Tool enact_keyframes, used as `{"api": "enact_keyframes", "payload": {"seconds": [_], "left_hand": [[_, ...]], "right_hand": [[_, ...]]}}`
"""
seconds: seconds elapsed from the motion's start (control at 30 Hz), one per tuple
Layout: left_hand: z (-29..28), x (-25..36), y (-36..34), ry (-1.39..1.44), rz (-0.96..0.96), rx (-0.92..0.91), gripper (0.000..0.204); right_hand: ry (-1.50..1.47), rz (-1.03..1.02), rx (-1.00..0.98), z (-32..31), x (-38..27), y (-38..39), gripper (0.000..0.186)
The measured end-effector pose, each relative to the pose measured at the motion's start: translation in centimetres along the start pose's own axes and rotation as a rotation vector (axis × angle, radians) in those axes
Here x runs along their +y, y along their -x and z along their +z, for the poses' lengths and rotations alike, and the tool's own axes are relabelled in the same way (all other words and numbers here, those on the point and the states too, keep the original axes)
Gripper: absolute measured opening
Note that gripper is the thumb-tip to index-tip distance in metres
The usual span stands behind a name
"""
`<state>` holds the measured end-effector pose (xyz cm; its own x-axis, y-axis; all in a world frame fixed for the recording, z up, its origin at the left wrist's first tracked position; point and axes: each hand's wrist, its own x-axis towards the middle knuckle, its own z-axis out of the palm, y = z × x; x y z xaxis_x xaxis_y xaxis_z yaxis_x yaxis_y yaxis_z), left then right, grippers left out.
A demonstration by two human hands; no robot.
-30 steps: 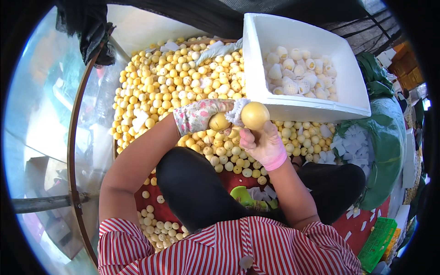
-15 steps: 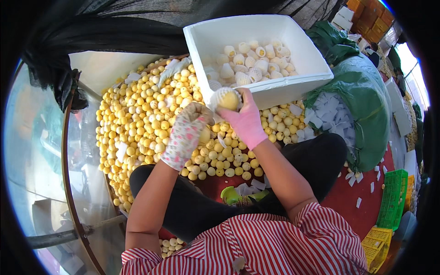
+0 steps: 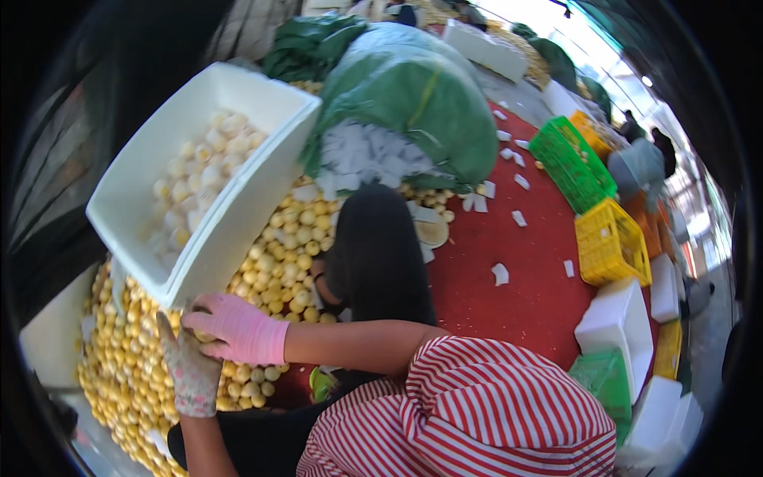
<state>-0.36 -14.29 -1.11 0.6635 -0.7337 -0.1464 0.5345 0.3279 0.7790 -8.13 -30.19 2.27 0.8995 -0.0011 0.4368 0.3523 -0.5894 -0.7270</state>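
Note:
My left hand (image 3: 192, 367), in a white floral glove, and my right hand (image 3: 237, 327), in a pink glove, meet just below the near corner of a white foam box (image 3: 238, 211). A patch of yellow shows between them, apparently a round fruit mostly covered by my fingers. My right fingers curl over it. On the left hand one digit points up and the other fingers are hidden behind the right hand. Inside the box lie many round yellow fruits in white foam nets (image 3: 203, 175). A heap of bare yellow fruits (image 3: 131, 381) spreads beneath the box and hands.
A green sack (image 3: 445, 119) spills white foam nets (image 3: 369, 155) beyond my bent knee. Loose white pieces dot the red mat (image 3: 493, 310). Along the right stand a green crate (image 3: 572, 163), a yellow crate (image 3: 613, 242) and white foam boxes (image 3: 616, 330). People are in the distance.
The view has swung to the right, so the box and heap now lie at left. My hands have come together below the box corner; the netted fruit seen in my right hand is now mostly hidden.

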Motion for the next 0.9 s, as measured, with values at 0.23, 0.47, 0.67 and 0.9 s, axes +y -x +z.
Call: {"api": "enact_keyframes", "payload": {"seconds": [0.23, 0.47, 0.67, 0.9], "left_hand": [[1.3, 0.1, -0.3, -0.398, -0.128, -0.008, 0.073], [1.2, 0.3, -1.1, -0.362, -0.245, 0.11, 0.055], [-2.3, -0.5, -0.7, -0.514, -0.344, 0.193, 0.049], [1.2, 0.0, 0.9, -0.515, -0.219, 0.174, 0.049]], "right_hand": [[-1.02, 0.599, 0.874, -19.8, 2.4, 12.1, 0.034], [-1.426, 1.148, 1.565, -23.9, 11.8, 45.1, 0.031], [-0.487, 0.524, 2.064, -53.1, 4.0, 39.7, 0.066], [-0.459, 0.903, 1.148, -44.7, 9.6, 25.9, 0.036]]}}
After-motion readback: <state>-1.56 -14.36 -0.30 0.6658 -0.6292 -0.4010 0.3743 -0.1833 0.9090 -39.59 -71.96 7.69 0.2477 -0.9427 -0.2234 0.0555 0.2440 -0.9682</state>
